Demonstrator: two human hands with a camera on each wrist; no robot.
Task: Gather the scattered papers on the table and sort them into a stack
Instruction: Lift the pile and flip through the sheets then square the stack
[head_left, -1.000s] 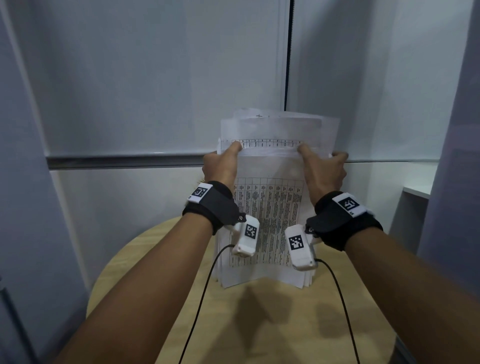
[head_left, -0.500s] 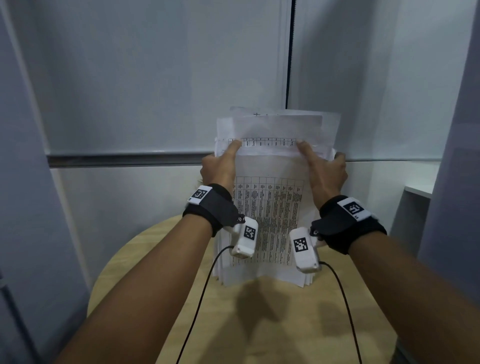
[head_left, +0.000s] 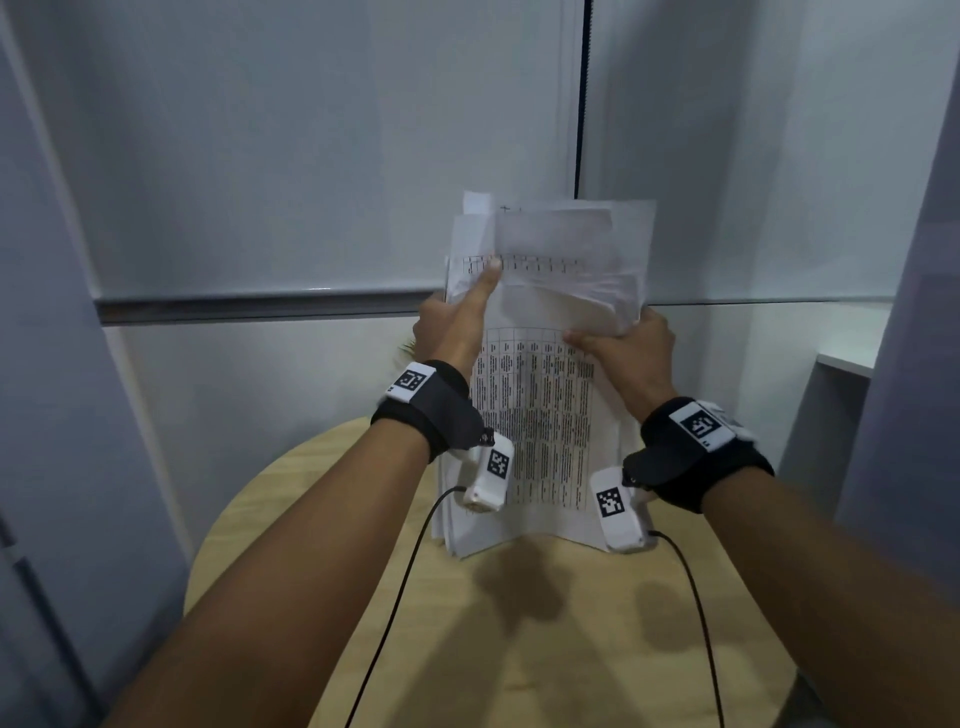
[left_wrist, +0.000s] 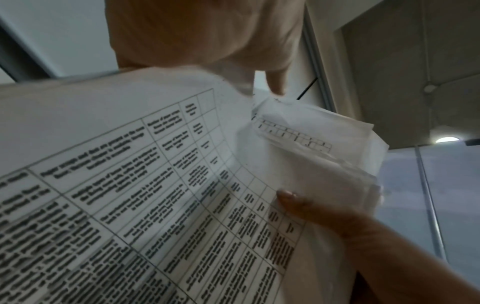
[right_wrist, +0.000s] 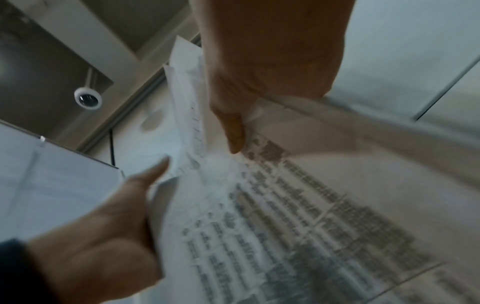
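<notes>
We are holding the stack of papers (head_left: 543, 415) upright, its long axis running vertically, the printed grid facing us, and its bottom edge seems to be resting on the wooden desk (head_left: 519, 639). Our left hand (head_left: 451, 328) is gripping the left edge, thumb stretched up the front sheet. Our right hand (head_left: 631, 345) is gripping the right edge, thumb pressing across the page under the curling top sheets.
</notes>
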